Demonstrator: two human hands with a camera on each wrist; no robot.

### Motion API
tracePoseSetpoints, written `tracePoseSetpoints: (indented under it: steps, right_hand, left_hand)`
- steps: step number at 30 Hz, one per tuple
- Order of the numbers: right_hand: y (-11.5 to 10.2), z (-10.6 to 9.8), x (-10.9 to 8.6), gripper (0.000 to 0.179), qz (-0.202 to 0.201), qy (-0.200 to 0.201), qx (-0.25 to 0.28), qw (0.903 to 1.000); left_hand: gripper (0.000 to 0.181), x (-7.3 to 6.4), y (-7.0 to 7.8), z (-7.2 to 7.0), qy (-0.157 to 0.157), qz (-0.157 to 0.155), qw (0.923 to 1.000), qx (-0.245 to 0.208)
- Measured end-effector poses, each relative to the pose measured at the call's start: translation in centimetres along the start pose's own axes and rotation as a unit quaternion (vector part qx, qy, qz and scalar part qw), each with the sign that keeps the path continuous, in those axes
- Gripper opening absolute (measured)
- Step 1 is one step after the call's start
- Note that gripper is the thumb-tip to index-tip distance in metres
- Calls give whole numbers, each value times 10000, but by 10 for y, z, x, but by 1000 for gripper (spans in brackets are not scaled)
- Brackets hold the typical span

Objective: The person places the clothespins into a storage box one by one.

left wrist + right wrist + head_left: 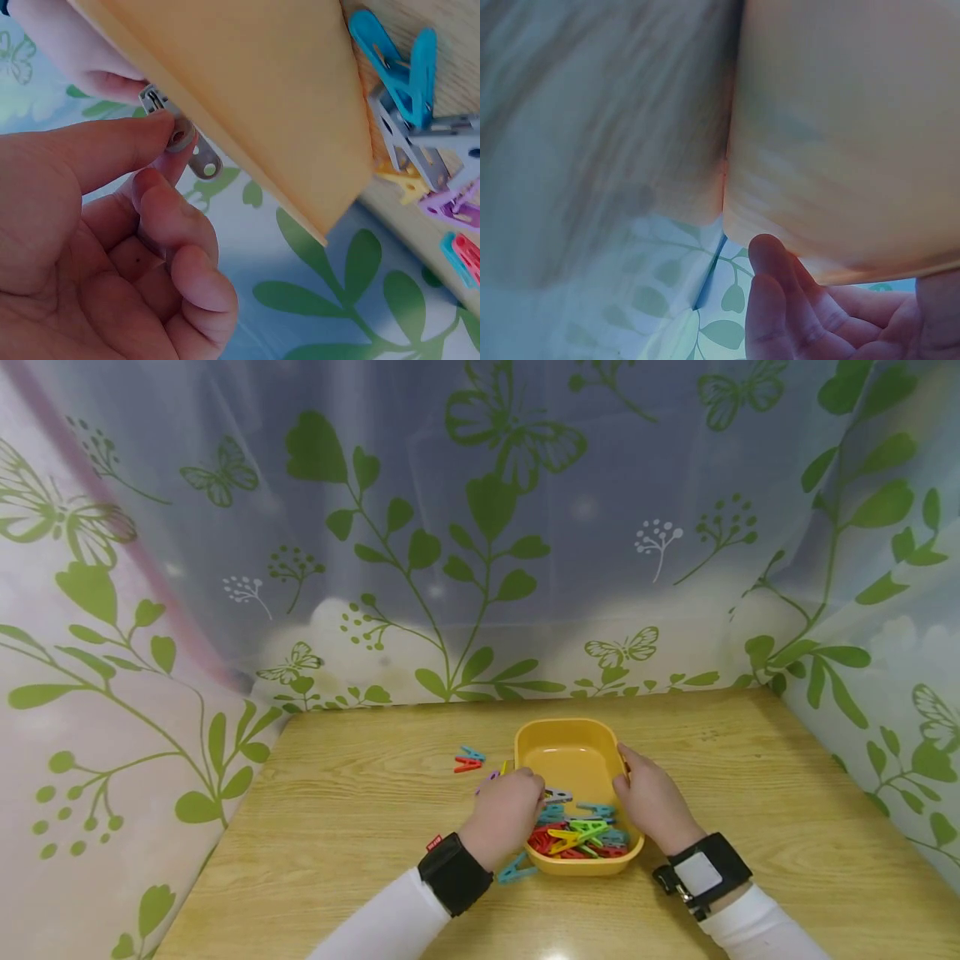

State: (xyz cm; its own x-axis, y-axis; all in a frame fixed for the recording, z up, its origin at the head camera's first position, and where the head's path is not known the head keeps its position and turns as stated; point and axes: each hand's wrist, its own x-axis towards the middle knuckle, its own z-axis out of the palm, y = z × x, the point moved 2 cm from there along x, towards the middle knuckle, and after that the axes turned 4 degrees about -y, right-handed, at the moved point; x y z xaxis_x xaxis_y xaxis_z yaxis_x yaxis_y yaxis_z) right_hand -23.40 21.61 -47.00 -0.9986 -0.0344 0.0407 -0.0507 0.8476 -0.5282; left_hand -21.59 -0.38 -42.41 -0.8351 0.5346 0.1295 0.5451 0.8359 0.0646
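My left hand (pixel 504 814) pinches a grey clothespin (pixel 180 135) between thumb and forefinger, right at the rim of a yellow plastic box (pixel 566 867). With the thumb over its right rim and the fingers along the outer wall, my right hand (pixel 658 797) grips the box; its fingers (pixel 769 259) show below the wall in the right wrist view. In the near end of the box lies a heap of clothespins (pixel 577 837), red, teal, green and yellow. A grey clothespin (pixel 557 795) shows inside, just past my left knuckles.
Left of the box, a blue clothespin (pixel 472 752) and a red clothespin (pixel 467 764) lie on the wooden table (pixel 360 793). A teal clothespin (pixel 516 870) lies by the near left corner. A purple clothespin (pixel 454 206) is among others beside the box. Patterned curtain (pixel 480 577) surrounds the table.
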Motion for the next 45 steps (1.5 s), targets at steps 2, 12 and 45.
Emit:
tracePoseSetpoints:
  steps: [2, 12, 45]
  right_hand:
    - [0, 0, 0, 57, 10, 1, 7, 10000]
    - [1, 1, 1, 56, 9, -14, -2, 10000]
    - [1, 1, 1, 57, 4, -19, 53, 10000]
  left_hand:
    - [11, 1, 2, 2, -29, 60, 10000, -6]
    - [15, 6, -4, 13, -216, 138, 9996, -105]
    - [16, 1, -48, -8, 702, -597, 9938, -628]
